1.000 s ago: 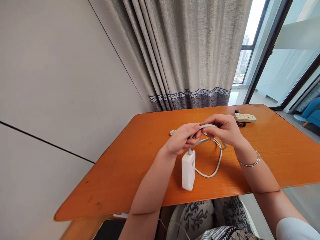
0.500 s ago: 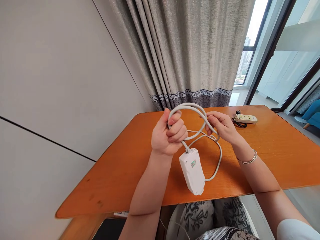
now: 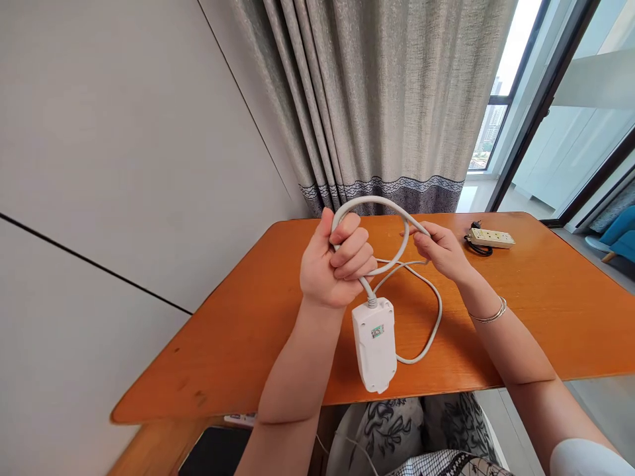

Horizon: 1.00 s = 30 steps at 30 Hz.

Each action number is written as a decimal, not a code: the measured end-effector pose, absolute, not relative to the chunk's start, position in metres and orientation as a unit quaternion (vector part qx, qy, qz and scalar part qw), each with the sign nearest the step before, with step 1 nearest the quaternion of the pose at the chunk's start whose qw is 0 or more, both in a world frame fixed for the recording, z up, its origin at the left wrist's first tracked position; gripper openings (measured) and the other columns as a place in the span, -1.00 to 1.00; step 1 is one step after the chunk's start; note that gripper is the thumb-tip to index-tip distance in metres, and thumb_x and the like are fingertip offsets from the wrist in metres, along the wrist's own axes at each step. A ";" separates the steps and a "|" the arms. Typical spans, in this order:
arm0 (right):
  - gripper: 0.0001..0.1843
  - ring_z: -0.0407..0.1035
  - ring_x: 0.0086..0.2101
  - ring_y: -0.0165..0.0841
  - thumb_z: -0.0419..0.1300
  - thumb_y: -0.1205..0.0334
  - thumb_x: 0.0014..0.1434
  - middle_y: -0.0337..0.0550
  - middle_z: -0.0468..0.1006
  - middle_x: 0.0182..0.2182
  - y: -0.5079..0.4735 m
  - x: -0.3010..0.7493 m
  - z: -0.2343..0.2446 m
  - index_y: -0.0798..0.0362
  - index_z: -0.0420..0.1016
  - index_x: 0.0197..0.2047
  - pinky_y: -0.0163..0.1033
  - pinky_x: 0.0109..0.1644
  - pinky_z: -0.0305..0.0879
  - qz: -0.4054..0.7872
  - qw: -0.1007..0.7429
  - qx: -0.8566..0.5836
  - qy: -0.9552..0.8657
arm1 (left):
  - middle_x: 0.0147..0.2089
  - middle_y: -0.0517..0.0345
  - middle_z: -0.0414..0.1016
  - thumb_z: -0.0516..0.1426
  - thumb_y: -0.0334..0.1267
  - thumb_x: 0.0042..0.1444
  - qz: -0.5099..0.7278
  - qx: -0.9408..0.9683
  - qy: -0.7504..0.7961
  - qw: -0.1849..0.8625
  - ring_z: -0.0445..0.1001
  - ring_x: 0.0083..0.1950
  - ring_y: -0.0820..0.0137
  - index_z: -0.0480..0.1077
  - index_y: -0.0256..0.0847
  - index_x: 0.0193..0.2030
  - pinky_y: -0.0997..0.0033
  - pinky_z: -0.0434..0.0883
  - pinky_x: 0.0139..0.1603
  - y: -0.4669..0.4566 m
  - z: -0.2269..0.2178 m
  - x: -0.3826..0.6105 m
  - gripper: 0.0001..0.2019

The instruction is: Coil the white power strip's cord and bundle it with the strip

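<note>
A white power strip hangs by its cord below my left hand, its back with a small green label facing me. My left hand is closed around the white cord, which forms a loop above the table. Farther right, my right hand pinches the same cord between thumb and fingers at the loop's right side. The rest of the cord trails in a wide curve over the tabletop behind the strip. The strip's front face is hidden.
The orange-brown wooden table spans the view. A second, cream power strip with a coiled black cord lies at its back right. A grey curtain hangs behind, a pale wall stands left, and a dark tablet-like object sits below the table edge.
The loop between my hands now shows fewer strands and its top is a little higher. The hanging power strip has swung slightly left and turned more squarely toward me.
</note>
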State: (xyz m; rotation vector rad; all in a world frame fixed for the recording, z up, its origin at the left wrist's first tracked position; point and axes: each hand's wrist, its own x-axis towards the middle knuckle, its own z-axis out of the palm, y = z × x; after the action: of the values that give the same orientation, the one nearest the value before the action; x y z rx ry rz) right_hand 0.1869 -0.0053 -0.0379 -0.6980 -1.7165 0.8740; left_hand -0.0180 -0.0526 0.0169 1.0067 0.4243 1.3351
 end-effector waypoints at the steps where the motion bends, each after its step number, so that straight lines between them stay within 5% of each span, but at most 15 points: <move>1: -0.52 0.04 -0.58 -0.50 0.12 -0.16 0.29 -0.40 0.15 -0.59 -0.003 0.186 -0.040 0.11 0.54 -0.10 -0.35 -0.51 0.03 0.370 0.501 -0.294 -0.725 | -0.64 0.35 -0.01 -0.01 0.08 0.36 0.607 0.442 0.182 0.634 -0.17 -0.71 0.59 -0.06 -0.15 -0.50 0.49 -0.06 -0.73 -0.054 0.018 -0.018 -0.50; 3: -0.55 0.18 -0.53 -0.47 0.04 -0.06 0.36 -0.37 0.25 -0.57 -0.001 0.184 -0.044 0.14 0.52 -0.03 -0.33 -0.40 0.19 0.380 0.435 -0.304 -0.758 | -0.51 0.22 0.30 0.02 0.04 0.35 0.651 0.434 0.160 0.601 0.11 -0.64 0.58 -0.07 -0.17 -0.51 0.50 0.09 -0.68 -0.056 0.021 -0.018 -0.49; 6: -0.61 0.38 -0.36 -0.40 0.02 0.12 0.38 -0.25 0.47 -0.43 -0.003 0.184 -0.045 0.15 0.45 0.13 -0.26 -0.18 0.33 0.383 0.283 -0.327 -0.817 | -0.12 0.09 0.56 0.00 -0.05 0.37 0.702 0.405 0.087 0.579 0.52 -0.22 0.44 -0.11 -0.19 -0.53 0.45 0.46 -0.37 -0.057 0.027 -0.018 -0.49; 10: -0.53 0.44 -0.23 -0.33 0.08 0.27 0.35 -0.14 0.56 -0.32 -0.004 0.189 -0.046 0.17 0.31 0.29 -0.17 -0.05 0.35 0.327 0.143 -0.380 -0.853 | 0.11 0.17 0.55 -0.10 -0.07 0.42 0.722 0.399 0.013 0.565 0.44 0.21 0.33 -0.11 -0.20 -0.53 0.18 0.52 0.09 -0.053 0.030 -0.018 -0.51; 14: -0.51 0.38 -0.25 -0.32 0.13 0.13 0.34 -0.11 0.51 -0.25 0.003 0.195 -0.049 0.17 0.30 0.25 -0.14 -0.05 0.34 0.294 0.190 -0.422 -0.836 | 0.13 0.25 0.55 -0.08 -0.06 0.42 0.755 0.402 0.034 0.516 0.33 0.33 0.34 -0.07 -0.20 -0.54 0.11 0.44 0.24 -0.046 0.029 -0.025 -0.51; 18: -0.58 0.23 -0.35 -0.40 0.04 -0.09 0.36 -0.27 0.35 -0.36 0.012 0.196 -0.054 0.05 0.34 0.07 -0.26 -0.21 0.26 0.313 0.405 -0.363 -0.779 | 0.10 0.40 0.57 0.00 -0.07 0.38 0.782 0.406 0.021 0.472 0.24 0.42 0.42 0.00 -0.19 -0.55 0.17 0.36 0.34 -0.038 0.028 -0.037 -0.52; 22: -0.66 0.09 -0.47 -0.43 0.07 -0.10 0.35 -0.34 0.21 -0.50 0.015 0.191 -0.055 0.01 0.39 -0.20 -0.30 -0.36 0.08 0.194 0.569 -0.379 -0.704 | 0.13 0.39 0.56 -0.01 -0.08 0.38 0.782 0.427 0.014 0.454 0.27 0.41 0.39 0.05 -0.16 -0.55 0.24 0.40 0.31 -0.036 0.026 -0.039 -0.54; 25: -0.70 0.19 -0.48 -0.41 0.10 -0.01 0.34 -0.28 0.35 -0.50 0.007 0.188 -0.051 0.04 0.49 -0.22 -0.28 -0.36 0.10 0.112 0.551 -0.407 -0.720 | 0.13 0.38 0.55 -0.02 -0.08 0.40 0.771 0.443 0.001 0.458 0.39 0.31 0.38 -0.01 -0.17 -0.55 0.27 0.47 0.23 -0.037 0.025 -0.034 -0.52; 30: -0.72 0.35 -0.43 -0.38 0.09 0.13 0.36 -0.15 0.52 -0.44 -0.021 0.181 -0.038 0.05 0.60 -0.20 -0.28 -0.35 0.11 -0.031 0.401 -0.436 -0.805 | 0.18 0.27 0.50 0.14 -0.01 0.29 0.744 0.489 0.005 0.456 0.48 0.18 0.29 -0.11 -0.23 -0.56 0.19 0.51 0.16 -0.035 0.023 -0.028 -0.42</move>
State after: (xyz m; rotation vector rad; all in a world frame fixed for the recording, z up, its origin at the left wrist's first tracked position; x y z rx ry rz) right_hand 0.1815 -0.0211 -0.0382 -1.1013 -2.0356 -0.0782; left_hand -0.0275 -0.0350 0.0226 1.2053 0.0117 1.8333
